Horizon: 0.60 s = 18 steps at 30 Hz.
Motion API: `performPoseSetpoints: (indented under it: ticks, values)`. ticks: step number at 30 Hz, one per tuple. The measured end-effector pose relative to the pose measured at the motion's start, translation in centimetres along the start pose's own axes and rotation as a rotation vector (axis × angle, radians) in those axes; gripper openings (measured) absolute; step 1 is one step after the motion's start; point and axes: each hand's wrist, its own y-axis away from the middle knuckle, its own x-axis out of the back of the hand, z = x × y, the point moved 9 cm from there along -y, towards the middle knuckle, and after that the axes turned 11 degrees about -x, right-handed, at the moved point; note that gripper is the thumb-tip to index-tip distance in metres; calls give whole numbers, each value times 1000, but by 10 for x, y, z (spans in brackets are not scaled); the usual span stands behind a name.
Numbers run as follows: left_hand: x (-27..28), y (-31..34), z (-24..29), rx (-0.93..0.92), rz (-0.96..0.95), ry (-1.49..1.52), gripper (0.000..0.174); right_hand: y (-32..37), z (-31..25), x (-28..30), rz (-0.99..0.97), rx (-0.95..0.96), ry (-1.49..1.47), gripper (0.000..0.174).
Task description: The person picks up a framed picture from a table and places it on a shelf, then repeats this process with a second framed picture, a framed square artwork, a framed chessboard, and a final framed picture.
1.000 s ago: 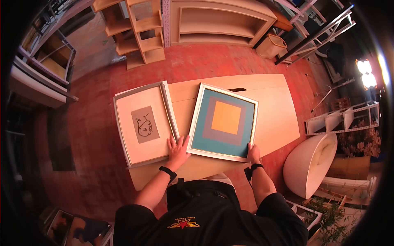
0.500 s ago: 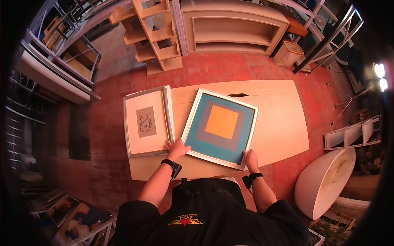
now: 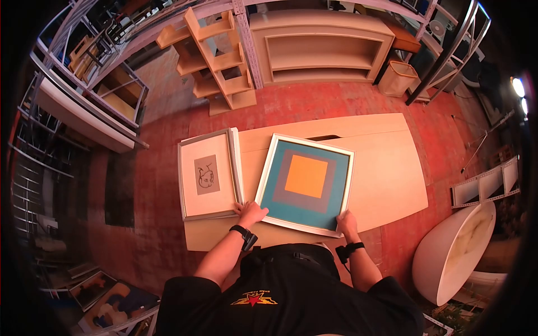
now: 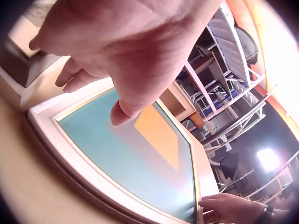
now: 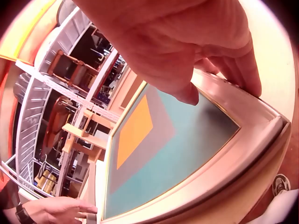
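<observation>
On the pale wooden table lies a framed picture (image 3: 297, 182) of nested squares, orange inside grey and teal, with a white frame, turned at an angle. My right hand (image 3: 347, 223) grips its edge near the lower right corner, thumb on the front and fingers along the outer side. My left hand (image 3: 251, 214) lies between this picture and a framed line drawing (image 3: 205, 176), fingertips at the drawing's lower right corner. In the left wrist view the left thumb (image 4: 122, 114) extends loosely over the teal area. The drawing rests on another frame.
Tabletop (image 3: 386, 168) extends to the right, with a dark slot (image 3: 324, 138) behind the picture. A wooden shelf unit (image 3: 224, 61) and low cabinet (image 3: 322, 53) stand beyond on the red floor. At right are a large white bowl-shaped piece (image 3: 448, 255) and a bright lamp (image 3: 518, 88).
My left hand has drawn back from between the frames toward the drawing's lower corner, its fingers less spread. The squares picture has shifted slightly nearer the drawing. The head view has also shifted.
</observation>
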Motion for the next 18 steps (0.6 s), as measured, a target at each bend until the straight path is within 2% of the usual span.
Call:
performPoseSetpoints:
  ticks: [2,4,6,7,9,11,13,16,18]
  values:
    - [4,2,11,-30,-33,-36,55,2,-2,0,-1,7,-10,37]
    - [-51,-24,38,-307,-338,452,62,9,-6,0,-23,16,-27,38]
    - [-91,-34,58,-492,-92,654,73,13,-10,-2,-32,19,-49,40]
    - [-86,-30,68,-506,-100,652,73,13,-7,-6,26,68,-62,44]
    - [-61,-8,91,-563,-13,343,82,18,0,0,92,99,-72,49]
    - [-49,-16,79,-543,-7,352,78,20,7,-2,-72,2,-208,53]
    - [-23,-36,48,-460,201,141,79,25,9,2,-73,15,-212,52]
    - [5,-47,20,-390,299,173,79,29,11,3,-91,29,-219,54]
    - [6,-46,27,-372,268,148,79,28,9,0,-106,30,-227,56]
